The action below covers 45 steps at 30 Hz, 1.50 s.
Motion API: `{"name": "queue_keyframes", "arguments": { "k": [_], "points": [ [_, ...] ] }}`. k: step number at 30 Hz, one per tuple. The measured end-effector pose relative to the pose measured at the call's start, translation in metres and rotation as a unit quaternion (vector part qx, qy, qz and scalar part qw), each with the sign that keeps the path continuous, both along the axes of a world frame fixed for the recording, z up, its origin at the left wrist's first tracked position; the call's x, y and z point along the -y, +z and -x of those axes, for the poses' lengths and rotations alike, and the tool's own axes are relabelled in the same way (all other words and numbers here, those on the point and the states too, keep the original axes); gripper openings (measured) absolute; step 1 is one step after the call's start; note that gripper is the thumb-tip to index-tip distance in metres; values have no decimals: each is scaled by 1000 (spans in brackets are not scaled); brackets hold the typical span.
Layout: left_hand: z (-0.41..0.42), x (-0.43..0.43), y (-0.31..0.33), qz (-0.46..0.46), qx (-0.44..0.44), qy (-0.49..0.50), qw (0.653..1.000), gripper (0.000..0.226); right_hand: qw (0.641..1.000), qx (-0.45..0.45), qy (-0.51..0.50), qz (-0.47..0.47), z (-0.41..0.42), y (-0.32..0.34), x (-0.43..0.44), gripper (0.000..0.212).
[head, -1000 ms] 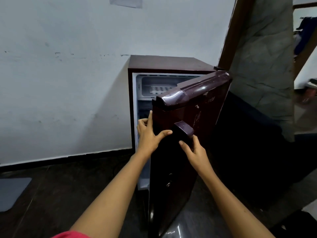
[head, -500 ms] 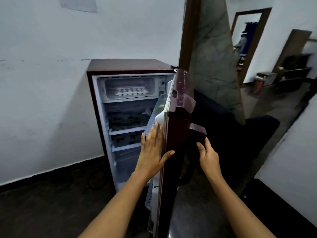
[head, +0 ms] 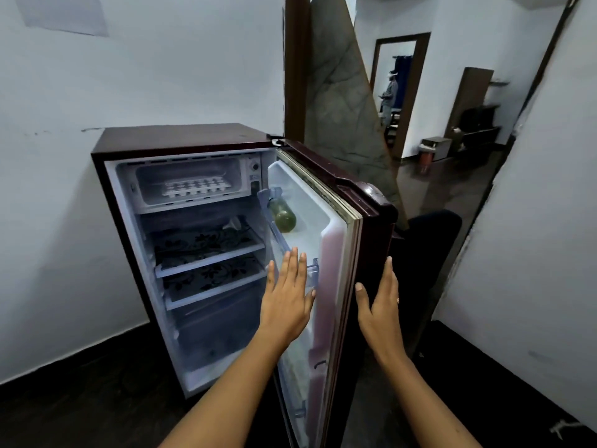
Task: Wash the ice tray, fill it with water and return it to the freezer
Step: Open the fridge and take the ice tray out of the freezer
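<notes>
Small maroon fridge (head: 181, 137) stands vs. the white wall (head: 145, 76), door (head: 342, 253) swung wide to the right, hinge at top right corner. Door's free edge faces the camera, gasket strip running down it.

Left hand (head: 286, 302) is flat and open, fingers spread and straight, gripping nothing; it sits in front of the door's inner liner near a clear door-shelf rail (head: 311, 270). Can't tell if the palm touches the liner. Right hand (head: 381, 305) is on the door's outer edge, thumb on the near side, fingers laid up along the maroon face, loosely hooked round the edge, not clenched.

Ice tray (head: 197, 187) lies flat in the freezer compartment (head: 190, 185) at the top of the cabinet, white, cells in rows, roughly centred on the compartment floor, well apart from both hands.

Below it, 2 shelves (head: 206, 250) w/ black floral liners, then a lower bin area. A green bottle (head: 284, 218) lies in the upper door shelf.

Room to move: dark floor (head: 80, 399) is open left of the fridge. Right of the door, a dark chair (head: 429, 240) stands close behind it; a white wall (head: 533, 253) narrows the passage on the right.
</notes>
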<state>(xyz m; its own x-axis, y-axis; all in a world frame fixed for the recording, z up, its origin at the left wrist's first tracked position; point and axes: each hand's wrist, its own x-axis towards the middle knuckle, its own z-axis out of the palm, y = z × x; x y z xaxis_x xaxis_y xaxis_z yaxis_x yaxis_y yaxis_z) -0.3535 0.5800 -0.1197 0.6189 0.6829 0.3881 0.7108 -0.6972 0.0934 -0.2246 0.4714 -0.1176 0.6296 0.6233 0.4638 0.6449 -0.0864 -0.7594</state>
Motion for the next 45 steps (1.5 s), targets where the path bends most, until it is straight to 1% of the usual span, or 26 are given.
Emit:
{"name": "queue_keyframes", "arguments": {
  "k": [5,11,14,18,20,22,23,24,25,26,28,30,31,35,38,41,45],
  "points": [
    [-21,6,5,52,-10,-57,997,68,999,-17,-33,31,-21,5,1,79],
    [-40,16,12,40,-39,-48,997,66,996,-52,-23,63,-38,8,4,88],
    [-50,18,16,87,-34,-64,994,67,995,-53,-22,82,-48,7,4,89],
    [-52,11,22,153,-50,-115,980,71,994,-58,-25,92,-54,3,2,90],
    [-47,8,22,153,-50,-131,978,72,993,-73,-26,90,-53,3,0,89],
    [-39,4,18,121,-44,-126,984,72,991,-76,-55,92,-48,4,-2,88],
    [-33,2,14,103,-37,-113,988,71,991,-55,-87,86,-42,5,-3,85],
    [-26,-2,11,89,-29,-97,991,70,990,-16,-126,67,-34,5,-3,81],
    [-18,-6,8,79,-24,-79,993,69,987,33,-154,39,-24,6,-3,75],
    [-10,-11,4,70,-22,-60,995,68,983,85,-162,11,-11,6,-5,71],
    [8,-21,-2,55,-23,-25,998,68,978,177,-110,-6,14,6,-13,67],
    [26,-31,-10,46,-30,7,998,67,968,246,-44,26,37,1,-31,63],
    [35,-36,-14,44,-32,24,998,67,963,265,-22,48,46,-2,-42,61],
    [69,-58,-28,55,-25,82,995,65,950,279,32,139,74,-14,-85,63],
    [92,-78,-37,63,-24,111,992,65,934,294,64,190,85,-26,-119,67],
    [113,-102,-45,68,-20,141,987,65,921,305,85,226,96,-38,-153,68],
    [134,-134,-55,79,-25,168,982,65,911,310,107,249,109,-51,-193,69]
  ]
}}
